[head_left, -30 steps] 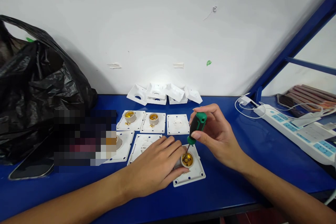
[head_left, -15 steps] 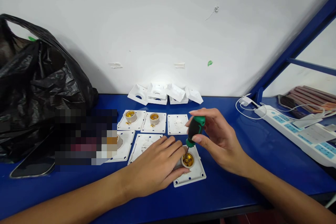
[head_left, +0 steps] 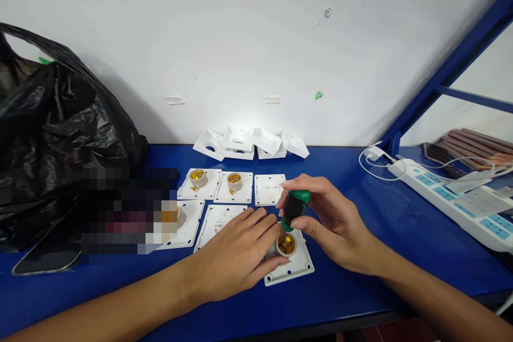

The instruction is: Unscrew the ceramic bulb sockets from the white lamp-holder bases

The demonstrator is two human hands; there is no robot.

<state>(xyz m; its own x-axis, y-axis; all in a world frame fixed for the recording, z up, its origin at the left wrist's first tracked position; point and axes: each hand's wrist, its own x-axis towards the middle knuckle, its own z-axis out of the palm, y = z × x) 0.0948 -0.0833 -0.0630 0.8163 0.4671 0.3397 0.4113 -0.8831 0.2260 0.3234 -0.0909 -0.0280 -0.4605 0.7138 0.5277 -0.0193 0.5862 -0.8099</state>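
Observation:
My right hand grips a short green and black screwdriver between thumb and fingers. The tool points down into a round lamp socket with a brass-coloured inside. That socket sits on a square white base plate near the table's front. Fingers and thumb of my left hand are closed around the socket's left side, covering part of it. Just behind my left hand lies another white plate, partly hidden. Farther back, two plates carry sockets, and a bare plate lies to their right.
White box-shaped covers are piled against the wall. A black plastic bag and a phone are on the left, beside a blurred-out patch. On the right lies a power strip with white cables, below a blue frame.
The screwdriver and my right hand have dipped slightly lower over the socket, and the handle leans a little differently. My left hand stays on the socket. The whole view has shifted slightly.

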